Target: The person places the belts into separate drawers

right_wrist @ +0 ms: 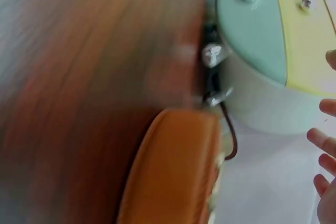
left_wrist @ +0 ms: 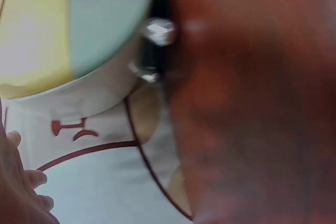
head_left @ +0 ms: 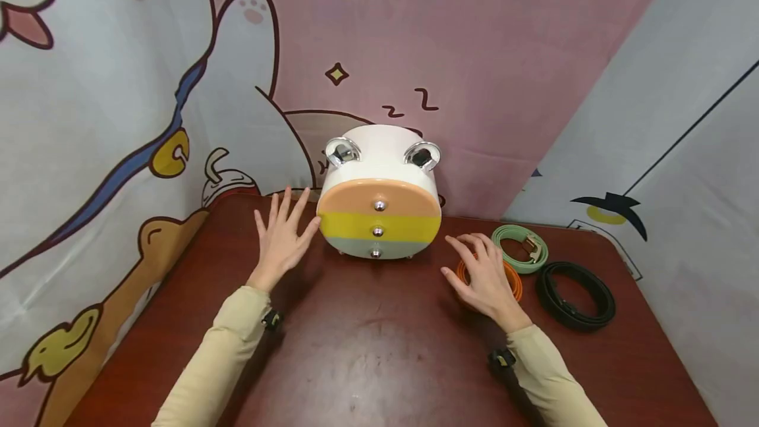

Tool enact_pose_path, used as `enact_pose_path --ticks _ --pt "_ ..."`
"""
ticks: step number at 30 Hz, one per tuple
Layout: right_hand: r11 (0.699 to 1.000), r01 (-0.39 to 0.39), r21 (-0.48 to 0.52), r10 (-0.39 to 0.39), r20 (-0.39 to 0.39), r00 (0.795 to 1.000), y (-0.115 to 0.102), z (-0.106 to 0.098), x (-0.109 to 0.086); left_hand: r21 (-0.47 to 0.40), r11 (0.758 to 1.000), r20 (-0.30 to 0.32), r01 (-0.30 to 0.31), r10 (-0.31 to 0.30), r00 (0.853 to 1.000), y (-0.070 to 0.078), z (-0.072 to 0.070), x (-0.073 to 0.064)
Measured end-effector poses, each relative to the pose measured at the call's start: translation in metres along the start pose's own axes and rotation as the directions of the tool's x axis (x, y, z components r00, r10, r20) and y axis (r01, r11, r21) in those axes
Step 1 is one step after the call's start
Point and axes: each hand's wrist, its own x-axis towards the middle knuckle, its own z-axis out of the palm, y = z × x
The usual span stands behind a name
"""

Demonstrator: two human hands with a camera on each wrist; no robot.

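Observation:
A small white cabinet [head_left: 379, 157] stands at the back of the table, with peach, yellow [head_left: 350, 226] and grey-green drawer fronts, round silver knobs and two shiny ear-like pieces. My left hand [head_left: 281, 242] is spread beside its left side, thumb tip right at the yellow front's edge in the head view. Over a coiled orange belt [head_left: 513, 280] hovers my right hand [head_left: 483, 275], fingers loosely bent and holding nothing. The right wrist view has the orange belt [right_wrist: 170, 171] below the fingers, near the cabinet [right_wrist: 252, 30]. Part of that belt is hidden under the hand.
A coiled green belt [head_left: 504, 234] with a gold buckle lies behind the orange one. To the right is a coiled black belt [head_left: 578, 325]. The dark red table [head_left: 367, 361] backs onto a printed cloth [head_left: 474, 38], which also hangs at both sides.

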Motion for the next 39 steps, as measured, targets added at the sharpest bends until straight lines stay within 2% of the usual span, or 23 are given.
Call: enact_pose_path --ticks 7,12,21,29,35,39 --pt "0.997 0.073 0.039 -0.072 -0.021 0.997 -0.019 0.006 0.016 -0.048 0.998 -0.038 -0.031 0.030 0.999 0.013 -0.015 0.016" --pt "0.992 0.110 0.065 -0.105 -0.076 0.992 -0.031 0.010 0.030 -0.085 0.994 -0.068 -0.066 0.061 0.996 0.028 -0.023 0.029" --pt "0.986 0.108 0.128 -0.079 -0.211 0.974 -0.048 0.009 0.056 -0.122 0.983 -0.132 -0.137 0.121 0.984 0.054 -0.035 0.052" --pt "0.976 0.119 0.184 -0.063 -0.283 0.957 -0.065 0.008 0.079 -0.151 0.972 -0.140 -0.179 0.158 0.978 0.071 -0.046 0.069" --pt "0.962 0.185 0.199 -0.114 -0.321 0.940 -0.081 0.014 0.092 -0.165 0.963 -0.130 -0.213 0.192 0.973 0.077 -0.050 0.077" --pt "0.954 0.213 0.209 -0.134 -0.338 0.931 -0.090 0.020 0.099 -0.143 0.962 -0.113 -0.234 0.219 0.969 0.080 -0.051 0.080"
